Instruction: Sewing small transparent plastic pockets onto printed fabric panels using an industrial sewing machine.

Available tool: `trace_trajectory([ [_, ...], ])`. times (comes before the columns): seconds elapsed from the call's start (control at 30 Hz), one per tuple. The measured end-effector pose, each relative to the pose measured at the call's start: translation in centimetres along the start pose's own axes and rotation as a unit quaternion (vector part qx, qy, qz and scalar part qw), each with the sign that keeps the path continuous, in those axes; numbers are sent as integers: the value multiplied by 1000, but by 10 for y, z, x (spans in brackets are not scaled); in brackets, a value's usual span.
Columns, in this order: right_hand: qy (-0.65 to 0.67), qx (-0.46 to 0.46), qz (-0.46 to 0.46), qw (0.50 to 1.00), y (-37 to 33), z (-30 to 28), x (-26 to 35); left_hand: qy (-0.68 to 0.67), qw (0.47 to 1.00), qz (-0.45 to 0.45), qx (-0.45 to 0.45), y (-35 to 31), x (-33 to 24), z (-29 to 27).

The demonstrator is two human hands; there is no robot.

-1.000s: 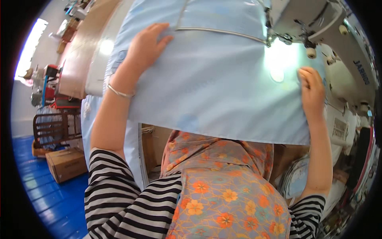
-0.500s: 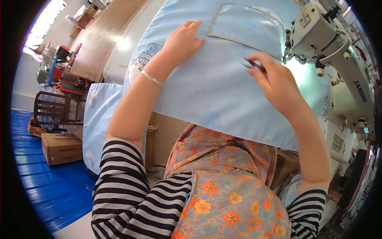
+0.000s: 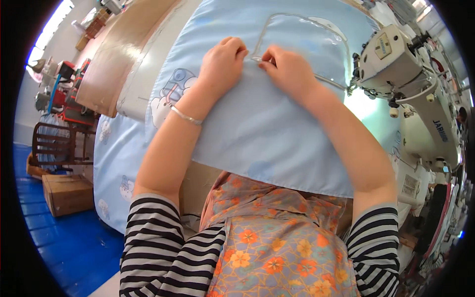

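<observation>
A light blue printed cloth [image 3: 257, 119] lies spread before me, with a clear pocket [image 3: 302, 42] edged in grey trim at its far side. My left hand [image 3: 222, 64] rests on the cloth left of the pocket's near-left corner, fingers curled and thumb drawn in. My right hand [image 3: 289, 72] is at that corner, finger and thumb closed by the end of the grey trim [image 3: 256, 58]. Whatever either hand pinches is too small to make out. A dark spot shows between the right finger and thumb; the two-pointed tool seen earlier cannot be made out clearly.
A white sewing machine [image 3: 391, 49] stands on the right, its lamp lighting the cloth beside the pocket. To the left are a wooden board [image 3: 118, 49], a dark wooden chair [image 3: 54, 143] and a cardboard box [image 3: 67, 193] on blue flooring. The cloth hangs over the table's near edge.
My right hand has moved left from beside the machine to the pocket's corner, its fingers now closed there. My left hand has curled its spread fingers. The cloth sits slightly lower in view.
</observation>
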State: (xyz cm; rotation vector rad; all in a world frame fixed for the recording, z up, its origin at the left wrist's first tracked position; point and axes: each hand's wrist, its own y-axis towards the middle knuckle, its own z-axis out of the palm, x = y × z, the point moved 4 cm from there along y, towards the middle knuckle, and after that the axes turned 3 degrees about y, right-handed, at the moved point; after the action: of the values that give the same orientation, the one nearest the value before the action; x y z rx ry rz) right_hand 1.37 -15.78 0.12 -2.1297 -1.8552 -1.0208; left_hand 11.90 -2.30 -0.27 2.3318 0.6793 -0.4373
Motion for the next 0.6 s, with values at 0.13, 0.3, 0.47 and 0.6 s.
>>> trace_trajectory([
  [0.13,54,33,90,994,-74,-51,6,-13,992,111,-60,-22,-25,-12],
  [0.3,38,-94,258,961,-207,-126,-39,-102,898,371,213,-141,-149,0],
  [0.47,129,-211,334,909,-294,-153,-62,-27,889,441,124,-148,-162,24],
  [0.6,141,-233,291,917,-306,-141,-61,87,916,373,114,-85,-153,46],
])
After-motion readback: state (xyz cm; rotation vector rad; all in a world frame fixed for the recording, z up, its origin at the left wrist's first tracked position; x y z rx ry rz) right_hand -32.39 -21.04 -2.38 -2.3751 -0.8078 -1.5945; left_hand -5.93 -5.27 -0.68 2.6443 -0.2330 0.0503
